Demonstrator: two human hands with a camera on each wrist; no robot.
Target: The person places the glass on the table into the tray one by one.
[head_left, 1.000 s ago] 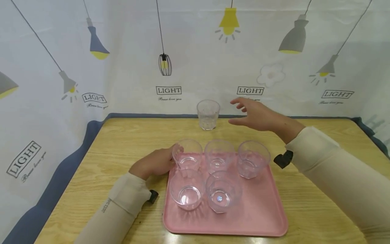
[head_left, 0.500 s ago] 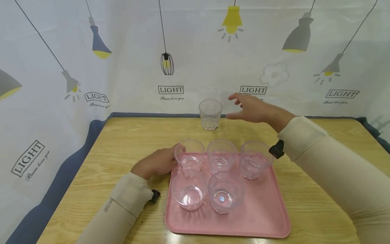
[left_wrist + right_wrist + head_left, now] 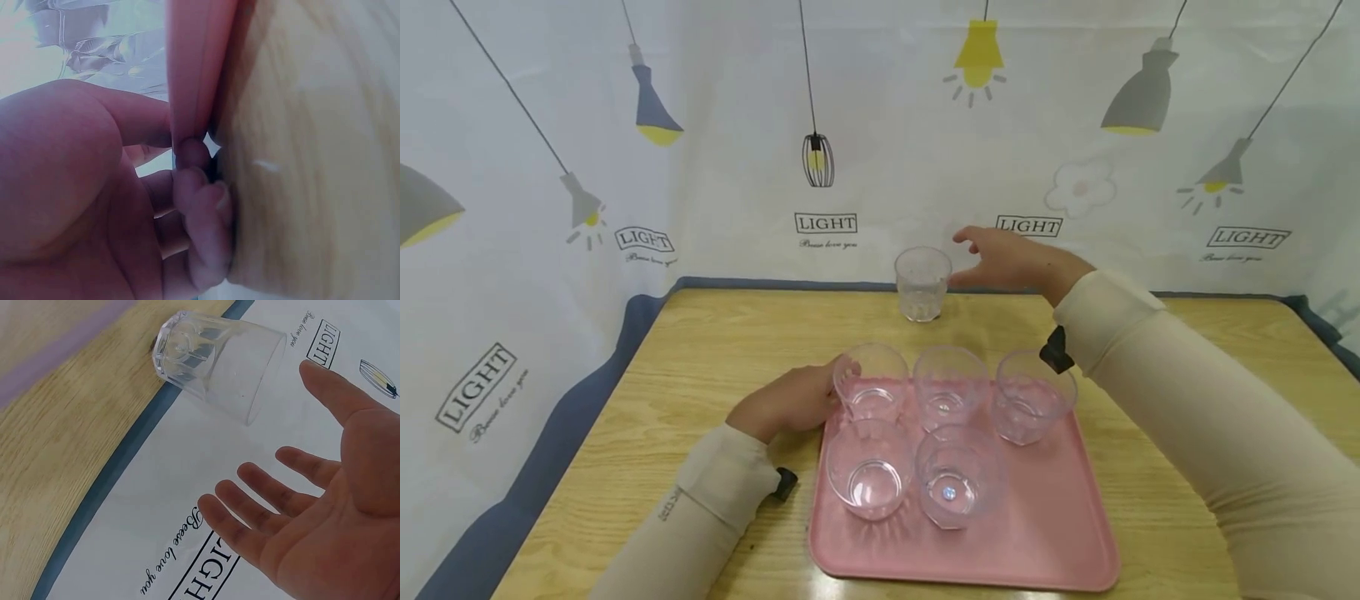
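Note:
My left hand (image 3: 790, 398) grips the left rim of the pink tray (image 3: 1048, 521); in the left wrist view its fingers curl under the tray's edge (image 3: 195, 69), with the thumb on the other side. Several clear plastic cups stand upright on the tray, such as the front-left cup (image 3: 871, 479) and the back-right cup (image 3: 1033, 400). One more clear cup (image 3: 922, 287) stands on the table behind the tray. Just right of that cup is my right hand (image 3: 1011, 260), spread with nothing in it. In the right wrist view, thumb and fingers point toward the cup's rim (image 3: 269, 375).
The wooden table (image 3: 700, 333) ends at the back against a white curtain (image 3: 880, 108) printed with lamps. A blue band (image 3: 760, 284) runs along its lower edge. On the tray, two cups form the front row and three the back row.
My right hand has moved left toward the lone cup at the back. The left hand keeps its grip on the tray, and the cups stay in place while the head view shifts slightly.

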